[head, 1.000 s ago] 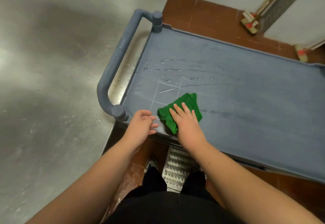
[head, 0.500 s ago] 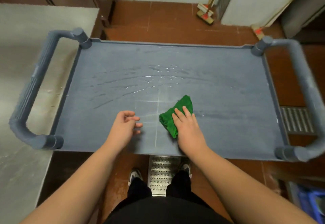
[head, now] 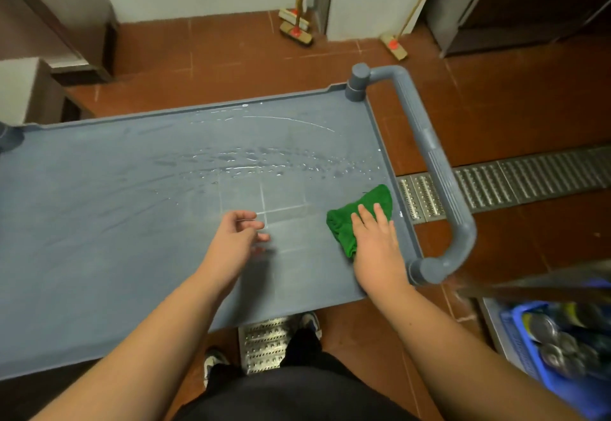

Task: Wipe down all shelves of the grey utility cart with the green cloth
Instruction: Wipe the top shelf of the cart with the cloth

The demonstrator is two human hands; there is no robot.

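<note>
The grey utility cart's top shelf (head: 115, 215) fills the middle of the head view, with wet streaks across its far half. The green cloth (head: 360, 212) lies bunched on the shelf by the right rim. My right hand (head: 377, 245) presses flat on the cloth, fingers spread over it. My left hand (head: 234, 242) hovers just above the shelf's near middle, fingers loosely curled and holding nothing. The cart's right handle (head: 436, 169) curves beside the cloth. Lower shelves are hidden under the top one.
A metal floor drain grate (head: 529, 179) runs to the right of the cart. Brooms (head: 296, 28) lean against the far wall. A blue crate with metal items (head: 555, 348) sits at the lower right. A grey counter corner (head: 23, 86) stands at the far left.
My right hand has slid the green cloth rightward along the shelf to the right rim. My view has swung right with it. My left hand has followed, staying empty above the shelf.
</note>
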